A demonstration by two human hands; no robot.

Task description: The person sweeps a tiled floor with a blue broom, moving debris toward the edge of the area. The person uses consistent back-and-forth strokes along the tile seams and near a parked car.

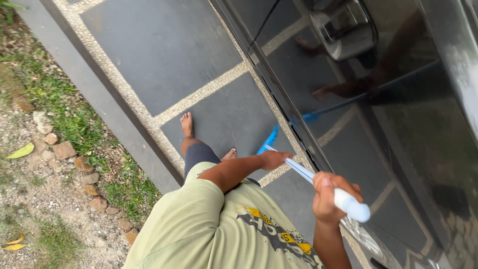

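Both hands grip a long-handled brush (303,172) at lower centre frame: left hand (274,159) clamped mid-shaft, right hand (328,197) clamped near the white end; its blue head (268,142) meets the black car (398,124) sill; seemingly mid-scrub; next calls for steady strokes along the panel

Grass verge (64,119), stones (64,149), yellow leaf (21,151).

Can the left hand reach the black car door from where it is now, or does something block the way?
Probably yes. The left hand grips the white pole low down, right beside the black car door, and nothing stands between them. The right hand holds the pole's upper end.
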